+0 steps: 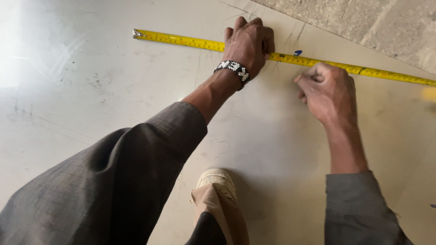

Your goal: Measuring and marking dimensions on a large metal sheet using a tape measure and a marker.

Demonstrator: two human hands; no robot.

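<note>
Yellow tape measure (181,41) pinned by left hand (249,45); right hand (328,93) fisted beside.

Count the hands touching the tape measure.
2. The left hand presses the yellow tape measure flat on the metal sheet; the right hand sits at the tape's lower edge, further right. No others visible.

Yellow tape measure (181,41) extended flat, slanting across pale sheet (91,90)

The left hand (249,43) presses a yellow tape measure (181,40) onto a metal sheet (91,90); the right hand (327,93) rests just beside it.
</note>
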